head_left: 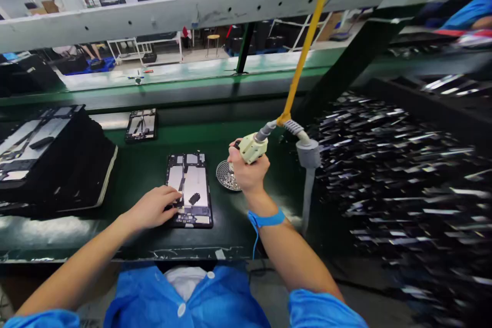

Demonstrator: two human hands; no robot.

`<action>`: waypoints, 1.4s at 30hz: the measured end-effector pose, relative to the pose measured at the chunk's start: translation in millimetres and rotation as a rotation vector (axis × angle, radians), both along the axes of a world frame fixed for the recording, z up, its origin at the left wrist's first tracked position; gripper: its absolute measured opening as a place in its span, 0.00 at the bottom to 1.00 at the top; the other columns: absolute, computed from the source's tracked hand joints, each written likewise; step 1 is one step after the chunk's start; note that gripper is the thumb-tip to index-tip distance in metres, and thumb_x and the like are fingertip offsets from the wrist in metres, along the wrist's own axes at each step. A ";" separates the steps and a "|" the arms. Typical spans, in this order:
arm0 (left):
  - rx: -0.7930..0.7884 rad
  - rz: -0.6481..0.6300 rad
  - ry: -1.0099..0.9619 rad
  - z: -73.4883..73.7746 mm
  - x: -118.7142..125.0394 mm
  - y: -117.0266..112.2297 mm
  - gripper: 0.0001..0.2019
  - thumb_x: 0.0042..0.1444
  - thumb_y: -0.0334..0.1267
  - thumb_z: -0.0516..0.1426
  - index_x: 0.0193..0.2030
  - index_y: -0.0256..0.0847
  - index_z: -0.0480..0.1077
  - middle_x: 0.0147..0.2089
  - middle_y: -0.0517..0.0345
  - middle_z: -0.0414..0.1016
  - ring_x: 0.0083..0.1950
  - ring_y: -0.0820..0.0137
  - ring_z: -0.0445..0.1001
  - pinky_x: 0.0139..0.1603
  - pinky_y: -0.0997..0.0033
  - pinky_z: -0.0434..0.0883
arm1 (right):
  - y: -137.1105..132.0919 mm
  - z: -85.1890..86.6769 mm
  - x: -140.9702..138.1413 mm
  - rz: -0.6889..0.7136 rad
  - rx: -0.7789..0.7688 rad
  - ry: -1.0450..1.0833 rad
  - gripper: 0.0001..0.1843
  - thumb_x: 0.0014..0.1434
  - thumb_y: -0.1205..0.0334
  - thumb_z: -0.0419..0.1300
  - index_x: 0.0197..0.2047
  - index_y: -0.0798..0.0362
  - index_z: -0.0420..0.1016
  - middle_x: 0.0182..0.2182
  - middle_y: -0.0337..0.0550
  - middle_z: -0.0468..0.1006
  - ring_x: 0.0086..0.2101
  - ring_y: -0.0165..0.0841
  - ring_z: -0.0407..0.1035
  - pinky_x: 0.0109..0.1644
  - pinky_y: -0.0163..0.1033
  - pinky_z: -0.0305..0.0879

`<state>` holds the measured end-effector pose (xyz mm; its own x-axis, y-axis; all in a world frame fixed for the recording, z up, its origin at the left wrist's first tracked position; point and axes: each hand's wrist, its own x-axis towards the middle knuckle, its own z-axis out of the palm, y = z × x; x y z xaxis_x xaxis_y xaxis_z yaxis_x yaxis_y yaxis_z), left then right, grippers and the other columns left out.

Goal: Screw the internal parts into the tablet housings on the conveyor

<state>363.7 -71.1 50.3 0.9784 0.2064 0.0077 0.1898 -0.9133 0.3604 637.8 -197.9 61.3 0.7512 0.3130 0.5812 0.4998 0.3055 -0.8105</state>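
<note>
On the green bench lies an opened tablet [198, 179], its inner parts facing up and a small black piece [195, 198] resting on it. The outstretched fingers of my left hand [156, 206] touch the tablet's left side, thumb apart from the other fingers; their tips partly hide what lies under them. My right hand [248, 171] is wrapped around a cream-coloured electric screwdriver [253, 148], hung from a yellow strap [305, 56]. Below it, a round dish of small screws [226, 177] sits right of the tablet. The screwdriver's tip is hidden behind my hand.
A tall stack of opened tablets [88, 164] stands at left, and another small opened device [141, 124] lies farther back. Many blurred dark panels [400, 179] fill the right side. A grey holder [308, 154] stands beside my right hand; a metal beam [172, 13] crosses above.
</note>
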 end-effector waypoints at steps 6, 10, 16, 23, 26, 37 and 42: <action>0.230 -0.173 0.275 21.0 32.9 -10.4 0.09 0.61 0.30 0.56 0.45 0.40 0.76 0.43 0.49 0.79 0.43 0.59 0.79 0.45 0.62 0.74 | 2.6 -21.3 -8.6 0.009 -0.038 -0.014 0.10 0.58 0.57 0.68 0.41 0.51 0.78 0.35 0.43 0.83 0.35 0.38 0.79 0.42 0.44 0.78; 0.254 -0.249 0.336 22.1 38.2 -6.8 0.09 0.59 0.31 0.58 0.46 0.40 0.75 0.43 0.48 0.79 0.43 0.58 0.80 0.45 0.61 0.74 | -3.4 -29.2 -8.9 0.013 -0.080 0.007 0.09 0.58 0.56 0.68 0.41 0.50 0.78 0.34 0.42 0.83 0.34 0.38 0.79 0.44 0.45 0.78; 0.260 -0.313 0.368 30.1 41.1 -4.4 0.08 0.62 0.31 0.56 0.46 0.40 0.74 0.43 0.50 0.79 0.43 0.58 0.79 0.45 0.61 0.74 | -6.8 -25.6 -11.4 0.001 -0.121 0.010 0.10 0.58 0.55 0.68 0.41 0.49 0.78 0.36 0.43 0.84 0.37 0.39 0.80 0.47 0.46 0.78; 0.215 -0.360 0.213 25.1 19.0 -23.2 0.08 0.64 0.32 0.55 0.47 0.41 0.73 0.43 0.53 0.76 0.43 0.63 0.76 0.46 0.63 0.73 | -8.4 -25.9 -12.2 -0.001 -0.132 0.007 0.10 0.58 0.54 0.68 0.41 0.49 0.79 0.36 0.42 0.84 0.37 0.39 0.81 0.45 0.45 0.79; 0.228 -0.367 0.093 12.7 9.9 -30.7 0.10 0.66 0.31 0.53 0.49 0.40 0.73 0.43 0.50 0.76 0.43 0.62 0.75 0.45 0.62 0.74 | -8.5 -25.1 -12.2 0.006 -0.118 0.010 0.10 0.58 0.54 0.68 0.40 0.49 0.78 0.35 0.41 0.83 0.36 0.38 0.80 0.44 0.44 0.79; 0.249 -0.310 -0.316 -30.5 -13.3 -35.0 0.10 0.67 0.27 0.57 0.53 0.36 0.72 0.46 0.46 0.79 0.46 0.62 0.77 0.45 0.61 0.77 | -10.6 -24.8 -12.7 0.019 -0.117 0.021 0.11 0.58 0.54 0.68 0.42 0.49 0.78 0.35 0.41 0.83 0.36 0.37 0.80 0.44 0.44 0.79; 0.265 -0.271 -0.363 -30.4 -13.2 -44.4 0.09 0.66 0.27 0.57 0.52 0.36 0.72 0.44 0.47 0.80 0.46 0.61 0.78 0.45 0.60 0.78 | -11.3 -25.0 -13.0 0.019 -0.131 0.024 0.11 0.57 0.54 0.68 0.41 0.50 0.78 0.36 0.42 0.83 0.36 0.38 0.80 0.44 0.44 0.78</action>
<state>350.5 -115.5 19.9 0.9212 -0.1091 0.3734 -0.1603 -0.9811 0.1087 624.7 -209.2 36.2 0.7578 0.3993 0.5161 0.4747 0.2054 -0.8558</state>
